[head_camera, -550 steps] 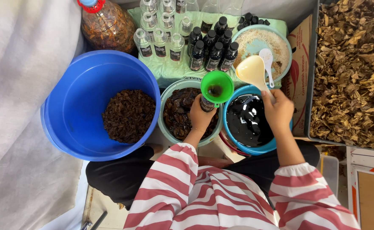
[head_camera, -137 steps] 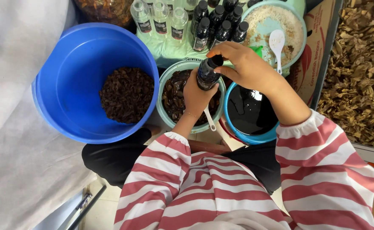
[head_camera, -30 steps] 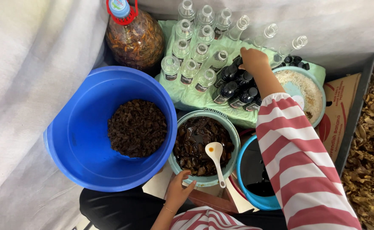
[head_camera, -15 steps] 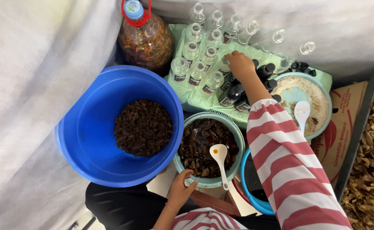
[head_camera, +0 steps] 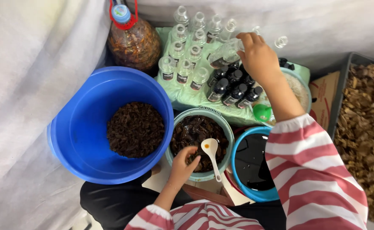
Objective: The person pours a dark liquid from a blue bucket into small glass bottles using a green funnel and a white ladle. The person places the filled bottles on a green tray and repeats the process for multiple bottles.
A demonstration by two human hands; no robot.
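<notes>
My right hand (head_camera: 259,55) reaches out over the light green tray (head_camera: 182,96) and grips a small clear empty bottle (head_camera: 226,53), lifted and tilted on its side. Below it stand several small bottles filled with dark liquid (head_camera: 233,87); to the left stand several clear empty bottles (head_camera: 182,59). My left hand (head_camera: 186,158) rests inside the teal bowl (head_camera: 226,123) of dark wet pieces, fingers curled down into them beside a white plastic spoon (head_camera: 210,150) that leans on the bowl's near rim. Whether the fingers hold any pieces is hidden.
A big blue tub (head_camera: 80,132) with a heap of dark dried pieces sits on the left. A blue bowl of black liquid (head_camera: 255,162) sits on the right, a green funnel (head_camera: 262,113) above it. A large jug (head_camera: 133,40) stands behind; a crate of dried brown leaves (head_camera: 365,132) lies far right.
My right hand has picked a clear empty bottle up off the tray and tilted it. My left hand moved from the teal bowl's near rim into the bowl.
</notes>
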